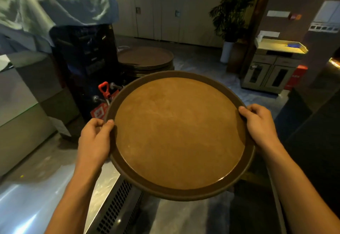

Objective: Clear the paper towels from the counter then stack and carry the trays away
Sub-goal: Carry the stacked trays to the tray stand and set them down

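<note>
A large round brown tray is held level in front of me, above the floor. My left hand grips its left rim, thumb on top. My right hand grips the right rim the same way. The tray's surface is bare. Beyond it, a stack of several similar round brown trays rests low down, next to a dark cabinet. No paper towels show in this view.
A steel counter with a vented panel runs along the lower left. The dark cabinet is draped with a grey cloth. A red-handled object stands by it. A potted plant and a sideboard stand at the far right.
</note>
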The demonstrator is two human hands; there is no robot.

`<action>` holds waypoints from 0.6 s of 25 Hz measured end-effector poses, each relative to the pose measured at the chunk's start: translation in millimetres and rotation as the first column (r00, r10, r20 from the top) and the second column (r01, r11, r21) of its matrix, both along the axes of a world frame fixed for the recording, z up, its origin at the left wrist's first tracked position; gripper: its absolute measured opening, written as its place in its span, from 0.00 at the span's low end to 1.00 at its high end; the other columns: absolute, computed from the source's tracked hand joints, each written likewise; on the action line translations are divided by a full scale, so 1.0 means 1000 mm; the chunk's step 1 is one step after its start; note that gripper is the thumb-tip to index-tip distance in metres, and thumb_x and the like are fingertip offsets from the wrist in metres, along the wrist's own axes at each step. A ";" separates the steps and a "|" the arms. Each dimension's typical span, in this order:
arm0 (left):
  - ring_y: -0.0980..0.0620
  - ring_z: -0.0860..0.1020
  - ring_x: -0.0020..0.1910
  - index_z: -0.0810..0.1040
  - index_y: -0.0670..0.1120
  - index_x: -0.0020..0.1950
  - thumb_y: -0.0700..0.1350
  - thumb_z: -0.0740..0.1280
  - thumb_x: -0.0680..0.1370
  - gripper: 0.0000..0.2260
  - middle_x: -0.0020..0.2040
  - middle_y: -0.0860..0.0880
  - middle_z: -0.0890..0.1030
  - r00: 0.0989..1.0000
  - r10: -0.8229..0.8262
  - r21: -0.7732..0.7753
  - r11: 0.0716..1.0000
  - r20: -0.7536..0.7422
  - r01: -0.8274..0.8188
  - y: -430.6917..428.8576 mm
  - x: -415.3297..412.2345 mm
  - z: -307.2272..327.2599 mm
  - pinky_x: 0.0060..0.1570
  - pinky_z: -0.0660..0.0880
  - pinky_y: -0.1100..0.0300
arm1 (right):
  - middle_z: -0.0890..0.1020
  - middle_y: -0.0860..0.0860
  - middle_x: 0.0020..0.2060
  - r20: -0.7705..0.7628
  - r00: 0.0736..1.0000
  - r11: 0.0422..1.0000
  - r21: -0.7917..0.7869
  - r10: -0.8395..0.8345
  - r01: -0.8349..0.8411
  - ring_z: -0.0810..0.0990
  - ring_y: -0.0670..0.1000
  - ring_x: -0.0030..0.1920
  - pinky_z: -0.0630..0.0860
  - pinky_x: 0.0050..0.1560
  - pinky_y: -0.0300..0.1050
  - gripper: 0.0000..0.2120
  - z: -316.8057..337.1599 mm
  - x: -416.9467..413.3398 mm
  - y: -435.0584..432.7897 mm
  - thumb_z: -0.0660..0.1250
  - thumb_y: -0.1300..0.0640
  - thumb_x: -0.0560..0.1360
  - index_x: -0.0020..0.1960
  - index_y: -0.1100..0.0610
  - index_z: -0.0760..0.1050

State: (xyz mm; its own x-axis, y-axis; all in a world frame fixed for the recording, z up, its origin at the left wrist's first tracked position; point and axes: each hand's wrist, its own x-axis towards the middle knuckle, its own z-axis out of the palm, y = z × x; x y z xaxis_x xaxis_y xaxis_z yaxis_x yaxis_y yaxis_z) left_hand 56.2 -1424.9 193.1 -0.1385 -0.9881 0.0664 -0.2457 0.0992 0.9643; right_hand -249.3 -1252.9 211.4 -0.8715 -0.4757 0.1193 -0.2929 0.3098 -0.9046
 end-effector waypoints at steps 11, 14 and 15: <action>0.43 0.80 0.36 0.73 0.49 0.46 0.43 0.67 0.76 0.04 0.39 0.43 0.80 0.982 0.186 0.037 0.982 -0.041 -0.185 -0.117 -0.175 0.003 0.36 0.75 0.50 | 0.75 0.58 0.34 0.002 0.975 0.975 -0.017 0.221 -0.221 0.75 0.57 0.37 0.71 0.40 0.55 0.15 -0.010 -0.209 -0.199 0.63 0.51 0.79 0.43 0.63 0.74; 0.39 0.81 0.39 0.73 0.47 0.49 0.41 0.67 0.76 0.05 0.41 0.41 0.80 0.964 0.262 0.047 0.965 -0.040 -0.260 -0.144 -0.219 0.008 0.41 0.78 0.44 | 0.76 0.59 0.35 -0.010 0.958 0.958 0.010 0.288 -0.288 0.75 0.57 0.37 0.71 0.39 0.53 0.16 -0.008 -0.258 -0.255 0.62 0.50 0.80 0.44 0.64 0.75; 0.40 0.81 0.40 0.73 0.47 0.51 0.41 0.66 0.76 0.05 0.42 0.41 0.80 0.957 0.286 0.058 0.957 -0.040 -0.284 -0.152 -0.232 0.010 0.42 0.78 0.44 | 0.75 0.59 0.34 -0.018 0.951 0.951 0.016 0.309 -0.308 0.74 0.56 0.36 0.70 0.38 0.52 0.16 -0.008 -0.270 -0.272 0.62 0.51 0.80 0.44 0.64 0.75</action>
State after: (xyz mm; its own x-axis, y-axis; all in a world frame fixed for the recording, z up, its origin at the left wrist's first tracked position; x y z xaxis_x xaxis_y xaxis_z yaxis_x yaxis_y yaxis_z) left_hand -175.8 -1576.4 202.6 0.1516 -0.9883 0.0143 -0.2100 -0.0180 0.9775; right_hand -519.2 -1524.4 203.6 -0.6793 -0.7227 0.1274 -0.3942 0.2130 -0.8940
